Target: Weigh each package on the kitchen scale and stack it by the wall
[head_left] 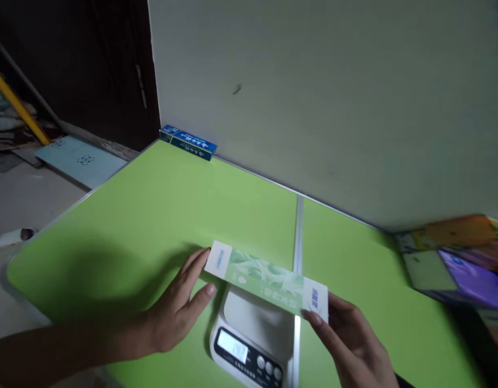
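Note:
A long green-and-white toothpaste box (pixel 269 275) is held at a slant above the kitchen scale. My right hand (pixel 354 339) pinches its right end, thumb on the front and fingers behind. At the other end, my left hand (pixel 176 312) has its fingertips by the edge, seemingly touching it, while the thumb stands apart below. Under the box, the white scale (pixel 253 334) shows a lit display whose digits are blurred. The box covers the rear part of the scale's plate.
A blue box (pixel 188 142) lies at the green table's (pixel 131 215) back left corner, against the wall. Several colourful packages (pixel 459 264), blurred, are piled at the right. A metal seam (pixel 298 231) crosses the tabletop. A light-blue board (pixel 83 161) lies beyond the left edge.

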### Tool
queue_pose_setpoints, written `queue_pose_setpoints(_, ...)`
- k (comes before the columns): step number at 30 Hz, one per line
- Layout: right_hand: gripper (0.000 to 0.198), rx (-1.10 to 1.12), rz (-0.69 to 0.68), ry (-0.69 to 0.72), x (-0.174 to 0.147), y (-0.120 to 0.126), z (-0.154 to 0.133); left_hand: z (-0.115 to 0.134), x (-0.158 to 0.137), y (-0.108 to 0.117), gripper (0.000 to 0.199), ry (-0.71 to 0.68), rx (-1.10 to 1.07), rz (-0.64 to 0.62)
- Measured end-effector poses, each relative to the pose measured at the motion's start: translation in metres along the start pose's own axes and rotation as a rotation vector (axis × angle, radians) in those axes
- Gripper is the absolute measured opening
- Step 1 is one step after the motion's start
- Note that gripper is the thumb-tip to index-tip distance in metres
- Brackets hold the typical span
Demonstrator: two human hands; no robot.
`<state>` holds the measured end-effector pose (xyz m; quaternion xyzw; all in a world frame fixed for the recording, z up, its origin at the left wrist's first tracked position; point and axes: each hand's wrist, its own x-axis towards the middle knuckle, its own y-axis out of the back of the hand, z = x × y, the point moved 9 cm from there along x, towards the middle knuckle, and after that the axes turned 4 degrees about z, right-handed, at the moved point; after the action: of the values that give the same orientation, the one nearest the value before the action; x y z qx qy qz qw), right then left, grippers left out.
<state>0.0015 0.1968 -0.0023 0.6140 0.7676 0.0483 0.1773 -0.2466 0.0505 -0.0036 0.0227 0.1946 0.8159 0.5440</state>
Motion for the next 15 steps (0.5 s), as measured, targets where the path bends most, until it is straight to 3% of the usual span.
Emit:
queue_pose_setpoints(5, 0.051, -0.015, -0.19, 0.165, 0.061, -0.097, -0.051, -0.006, 0.085, 0.075, 0.059, -0.121, -0.039, 0.243)
queue_pose_setpoints(10, 0.05, -0.02, -0.173, 0.308, 0.138, -0.206, -0.088, -0.025, 0.191, 0.153, 0.068, -0.114, 0.016, 0.487)
queue_pose_setpoints(15, 0.04, -0.072, -0.134, 0.479, 0.217, -0.293, -0.146, -0.006, 0.286, 0.237, 0.048, -0.106, 0.18, 0.753)
